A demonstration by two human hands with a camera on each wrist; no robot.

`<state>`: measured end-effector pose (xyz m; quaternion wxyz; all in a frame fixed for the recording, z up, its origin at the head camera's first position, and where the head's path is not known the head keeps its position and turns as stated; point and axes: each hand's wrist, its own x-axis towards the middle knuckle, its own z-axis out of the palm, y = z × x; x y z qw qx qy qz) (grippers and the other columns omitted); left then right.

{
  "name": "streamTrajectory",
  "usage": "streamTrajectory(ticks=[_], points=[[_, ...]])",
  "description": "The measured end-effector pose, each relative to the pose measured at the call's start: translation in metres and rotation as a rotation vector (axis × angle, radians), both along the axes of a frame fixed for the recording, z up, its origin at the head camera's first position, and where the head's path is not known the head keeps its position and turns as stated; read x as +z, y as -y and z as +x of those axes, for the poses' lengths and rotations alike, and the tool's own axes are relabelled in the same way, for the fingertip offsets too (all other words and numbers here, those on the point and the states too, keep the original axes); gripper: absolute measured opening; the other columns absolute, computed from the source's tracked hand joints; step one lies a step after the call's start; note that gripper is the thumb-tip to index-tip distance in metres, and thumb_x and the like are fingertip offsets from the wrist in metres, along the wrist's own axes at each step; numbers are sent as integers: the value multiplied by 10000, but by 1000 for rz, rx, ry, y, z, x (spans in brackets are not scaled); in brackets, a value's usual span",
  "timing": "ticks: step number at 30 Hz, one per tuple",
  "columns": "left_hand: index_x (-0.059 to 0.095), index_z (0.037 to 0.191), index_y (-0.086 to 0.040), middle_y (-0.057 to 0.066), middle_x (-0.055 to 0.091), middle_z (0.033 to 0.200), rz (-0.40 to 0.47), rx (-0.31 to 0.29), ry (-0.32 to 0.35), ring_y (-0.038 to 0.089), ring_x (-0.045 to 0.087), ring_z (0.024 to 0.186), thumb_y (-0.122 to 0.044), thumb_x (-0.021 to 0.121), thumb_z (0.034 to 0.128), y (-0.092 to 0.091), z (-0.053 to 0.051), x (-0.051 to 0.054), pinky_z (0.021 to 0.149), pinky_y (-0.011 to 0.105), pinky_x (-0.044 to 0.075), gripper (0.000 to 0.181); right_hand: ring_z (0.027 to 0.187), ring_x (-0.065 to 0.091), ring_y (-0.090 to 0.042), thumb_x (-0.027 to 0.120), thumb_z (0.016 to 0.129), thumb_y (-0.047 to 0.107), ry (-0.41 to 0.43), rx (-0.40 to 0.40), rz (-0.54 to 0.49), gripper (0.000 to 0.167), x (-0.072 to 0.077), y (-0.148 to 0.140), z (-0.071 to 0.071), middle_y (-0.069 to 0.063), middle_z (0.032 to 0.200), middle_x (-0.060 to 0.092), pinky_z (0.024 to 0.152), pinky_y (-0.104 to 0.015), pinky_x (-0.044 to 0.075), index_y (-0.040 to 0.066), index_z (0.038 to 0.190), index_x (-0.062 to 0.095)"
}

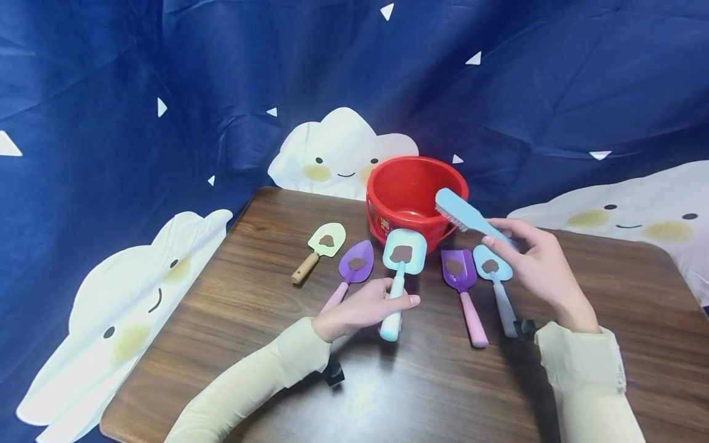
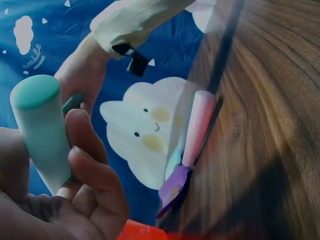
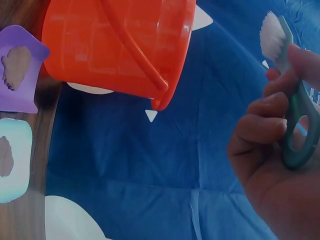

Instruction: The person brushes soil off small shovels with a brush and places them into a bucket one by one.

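My left hand [image 1: 370, 306] grips the pale turquoise handle of a toy shovel [image 1: 391, 323], lifted off the table in front of the red bucket [image 1: 382, 212]. A brown patch lies on its squarish blade. In the left wrist view, fingers curl round the handle's thick end [image 2: 42, 125]. My right hand [image 1: 540, 261] holds a light blue brush [image 1: 465, 210] by its handle, its white bristles angled down beside the bucket's right rim. The right wrist view shows the brush's bristles [image 3: 273, 37] and the loop in its handle.
On the brown table [image 1: 221, 344] lie a green shovel [image 1: 317, 249] with a wooden handle, a purple shovel with a pink handle [image 1: 335, 296], another purple one [image 1: 468, 295] and a blue one [image 1: 501, 295]. Each bears a brown patch. A blue cloud-print cloth [image 1: 221, 80] hangs behind.
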<state>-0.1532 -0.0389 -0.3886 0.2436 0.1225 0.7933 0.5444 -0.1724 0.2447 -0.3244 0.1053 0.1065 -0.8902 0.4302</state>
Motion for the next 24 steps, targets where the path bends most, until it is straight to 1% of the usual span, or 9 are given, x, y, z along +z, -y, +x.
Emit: streamTrajectory(ticks=[3, 4, 8, 11, 14, 17, 19, 21, 24], points=[[565, 903, -131, -51, 523, 663, -16, -4, -22, 80, 494, 683, -447, 653, 860, -1, 2, -1, 667, 244, 412, 331, 626, 677, -116, 671, 900, 283, 63, 27, 2, 367, 0, 3, 2, 123, 792, 672, 532, -266, 494, 195, 1253, 621], [552, 889, -131, -53, 496, 645, -26, -4, -30, 80, 475, 663, -454, 647, 863, -1, 2, -2, 650, 245, 401, 338, 636, 678, -117, 672, 899, 288, 73, 38, 13, 367, -1, 4, 2, 110, 808, 684, 541, -268, 500, 199, 1251, 622], [494, 839, -125, -57, 386, 587, -54, 6, -37, 90, 386, 565, -478, 624, 871, 0, 3, -4, 562, 246, 356, 377, 709, 627, -98, 689, 887, 282, 62, 67, 103, 332, -5, 9, 2, 39, 899, 694, 595, -242, 472, 221, 1211, 651], [476, 825, -126, -54, 360, 561, -53, 12, -25, 97, 369, 517, -479, 622, 871, -1, 4, -7, 528, 245, 360, 384, 754, 592, -106, 706, 874, 259, 52, 106, 147, 305, -8, 15, 2, 11, 941, 699, 644, -219, 474, 224, 1175, 670], [479, 825, -133, -57, 363, 544, -49, 10, -13, 99, 386, 488, -466, 635, 865, -1, 4, -10, 520, 242, 380, 369, 792, 590, -90, 711, 870, 265, 54, 170, 190, 295, -9, 19, 3, 31, 977, 709, 691, -206, 473, 220, 1159, 673], [489, 817, -136, -55, 370, 532, -41, 15, 0, 98, 385, 475, -447, 652, 852, -2, 4, -10, 508, 235, 372, 352, 655, 597, -110, 713, 868, 259, 108, 252, 185, 293, -10, 21, 4, 8, 911, 696, 614, -236, 489, 213, 1153, 664], [515, 813, -140, -57, 392, 532, -30, 25, 15, 100, 389, 467, -425, 672, 838, -2, 4, -10, 489, 237, 377, 327, 541, 551, -125, 719, 863, 261, 147, 291, 170, 290, -10, 21, 6, -2, 873, 660, 524, -255, 467, 227, 1145, 660], [538, 791, -141, -56, 406, 536, -22, 32, 30, 100, 397, 477, -405, 688, 826, -2, 5, -9, 484, 240, 382, 305, 544, 534, -120, 724, 858, 264, 155, 310, 160, 282, -11, 23, 7, 8, 853, 643, 509, -257, 455, 249, 1133, 664], [584, 770, -149, -60, 464, 561, -15, 27, 24, 97, 441, 529, -361, 704, 816, -1, 5, -9, 536, 246, 407, 247, 699, 531, -107, 727, 855, 275, 110, 324, 181, 255, -16, 25, 6, 76, 855, 658, 599, -245, 447, 291, 1105, 678]])
